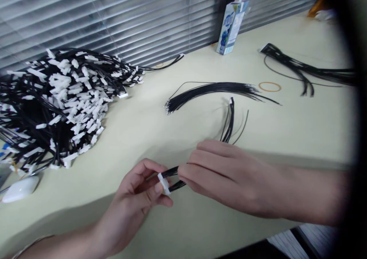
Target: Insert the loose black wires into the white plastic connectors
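Observation:
My left hand [143, 201] pinches a white plastic connector [164, 183] between thumb and fingers, above the table. Two groups of black wires [171, 172] run from the connector into my right hand [220, 173], whose fingers are closed around them. Beyond my right hand the black wires [229, 125] come out again, with a small white connector [231, 100] at their far end and a few loose strands beside them. My right fingertips are partly hidden behind the hand.
A large heap of black cables with white connectors [83, 94] fills the left. A bundle of loose black wires [212, 91], a rubber band [270, 86], another cable bundle [309, 68] and a drink carton [231, 29] lie or stand behind. A white mouse [21, 190] is at left.

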The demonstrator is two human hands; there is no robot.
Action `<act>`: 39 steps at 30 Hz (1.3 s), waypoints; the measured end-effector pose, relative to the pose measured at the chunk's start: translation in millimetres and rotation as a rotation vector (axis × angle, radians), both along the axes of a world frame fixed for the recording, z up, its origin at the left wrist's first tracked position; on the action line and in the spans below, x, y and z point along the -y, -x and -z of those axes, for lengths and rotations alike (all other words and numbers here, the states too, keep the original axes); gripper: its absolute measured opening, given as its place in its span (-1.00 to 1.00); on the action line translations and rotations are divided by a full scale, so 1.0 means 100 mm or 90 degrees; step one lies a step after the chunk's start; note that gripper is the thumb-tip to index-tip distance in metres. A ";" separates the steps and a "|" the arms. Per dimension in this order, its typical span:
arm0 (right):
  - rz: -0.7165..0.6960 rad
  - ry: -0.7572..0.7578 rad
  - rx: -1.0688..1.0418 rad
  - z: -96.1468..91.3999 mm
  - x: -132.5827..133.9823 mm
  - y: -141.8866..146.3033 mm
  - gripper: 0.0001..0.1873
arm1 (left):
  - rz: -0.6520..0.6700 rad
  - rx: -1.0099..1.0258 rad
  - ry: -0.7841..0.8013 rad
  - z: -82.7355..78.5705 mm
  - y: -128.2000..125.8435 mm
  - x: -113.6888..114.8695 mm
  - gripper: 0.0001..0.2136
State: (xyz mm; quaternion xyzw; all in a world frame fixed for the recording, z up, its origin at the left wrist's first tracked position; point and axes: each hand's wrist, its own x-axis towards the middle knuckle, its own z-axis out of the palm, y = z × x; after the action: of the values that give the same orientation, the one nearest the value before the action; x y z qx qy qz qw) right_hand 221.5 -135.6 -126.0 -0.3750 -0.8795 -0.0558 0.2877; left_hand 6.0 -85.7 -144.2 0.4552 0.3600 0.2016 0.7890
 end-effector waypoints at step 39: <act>0.015 -0.062 -0.035 0.10 -0.04 0.03 -0.82 | -0.002 -0.012 0.003 -0.02 0.01 0.00 -0.90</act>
State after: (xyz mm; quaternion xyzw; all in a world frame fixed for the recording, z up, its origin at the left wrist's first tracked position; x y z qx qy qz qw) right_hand 218.4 -131.8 -136.2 -0.3722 -0.8631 -0.0912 0.3289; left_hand 5.3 -85.2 -142.1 0.4548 0.3682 0.1979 0.7864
